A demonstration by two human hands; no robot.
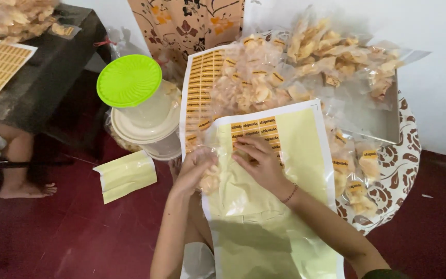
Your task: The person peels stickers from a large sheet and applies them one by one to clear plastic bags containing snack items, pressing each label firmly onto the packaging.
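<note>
**Sam:** What do you see from the head camera?

**Me:** I look down and see two bare hands over a big yellow sticker sheet (285,206). Most of the sheet is bare. Only a few orange stickers (256,132) are left, near its top edge.

**Sam:** What is the right hand doing?

**Me:** The right hand (256,160) lies flat on the sheet, just under the orange stickers. Its fingers are bent, and the fingertips touch the lowest stickers. I cannot tell if the grip has pinched one.

**Sam:** And the left hand?

**Me:** The left hand (194,168) has its grip closed on a small clear bag of snacks (208,178). The bag sits at the left edge of the yellow sheet, right beside the right hand.

**Sam:** What else is around?

**Me:** Behind the sheet is a heap of snack bags (305,62) in clear wrap. Some already have an orange sticker. They lie on a round tabletop with a brown and white cloth (398,191). A second sticker sheet (202,88), still full, lies under the heap on the left. Left of that is a stack of clear tubs with a green lid (129,80) on top. A folded yellow paper (125,175) lies on the dark red floor (68,232). At the far left there is another person's bare foot (27,190), next to a dark table (47,72) with another sticker sheet on it.
</note>
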